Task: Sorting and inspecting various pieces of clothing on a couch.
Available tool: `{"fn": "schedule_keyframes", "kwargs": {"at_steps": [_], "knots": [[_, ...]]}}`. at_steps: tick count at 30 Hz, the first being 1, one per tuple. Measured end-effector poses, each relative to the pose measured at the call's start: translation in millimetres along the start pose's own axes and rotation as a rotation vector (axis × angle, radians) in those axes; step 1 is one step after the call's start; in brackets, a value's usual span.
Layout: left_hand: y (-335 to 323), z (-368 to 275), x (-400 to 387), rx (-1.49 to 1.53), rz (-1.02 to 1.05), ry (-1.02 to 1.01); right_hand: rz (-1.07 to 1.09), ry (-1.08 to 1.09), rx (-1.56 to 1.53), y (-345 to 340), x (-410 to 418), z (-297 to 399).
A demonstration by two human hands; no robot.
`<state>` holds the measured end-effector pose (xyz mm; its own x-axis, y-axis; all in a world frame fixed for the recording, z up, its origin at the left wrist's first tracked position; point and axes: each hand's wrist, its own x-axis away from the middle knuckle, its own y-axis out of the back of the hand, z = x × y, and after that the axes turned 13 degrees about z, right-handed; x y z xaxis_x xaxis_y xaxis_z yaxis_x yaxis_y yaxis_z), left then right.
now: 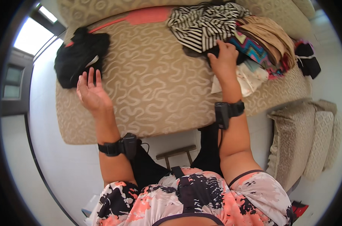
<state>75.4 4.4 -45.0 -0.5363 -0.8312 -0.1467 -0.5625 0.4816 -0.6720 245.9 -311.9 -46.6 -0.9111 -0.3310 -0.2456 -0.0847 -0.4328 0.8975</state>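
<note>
My left hand (93, 91) is palm up with its fingers apart, holding nothing. Its fingertips are beside a crumpled black garment (80, 59) at the left of the cushioned seat (159, 79). On the right, my right hand (225, 60) reaches over the pile of clothes, thumb and fingers apart. Its fingertips meet the lower edge of a black-and-white striped garment (205, 25); whether they touch it I cannot tell. Under that hand lies some black cloth. Beside it are a zigzag-patterned cloth (248, 48), a tan cloth (270, 36) and a white printed cloth (248, 79).
A coral-coloured cloth (148, 15) with a long strap lies along the backrest (117, 5). A black bundle (308, 60) with a white tie is at the seat's right end. An upholstered armchair (295, 144) stands at lower right. Wrist straps with black devices (222, 115) circle both forearms.
</note>
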Motion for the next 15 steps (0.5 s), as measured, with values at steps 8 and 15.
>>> {"fn": "schedule_keyframes", "kwargs": {"at_steps": [8,15], "knots": [[-17,15,25,-0.116,0.344,0.572,-0.11,-0.115,0.029,14,2,-4],[-20,14,28,-0.204,0.438,0.626,-0.194,-0.173,-0.022,29,-8,-21]]}}
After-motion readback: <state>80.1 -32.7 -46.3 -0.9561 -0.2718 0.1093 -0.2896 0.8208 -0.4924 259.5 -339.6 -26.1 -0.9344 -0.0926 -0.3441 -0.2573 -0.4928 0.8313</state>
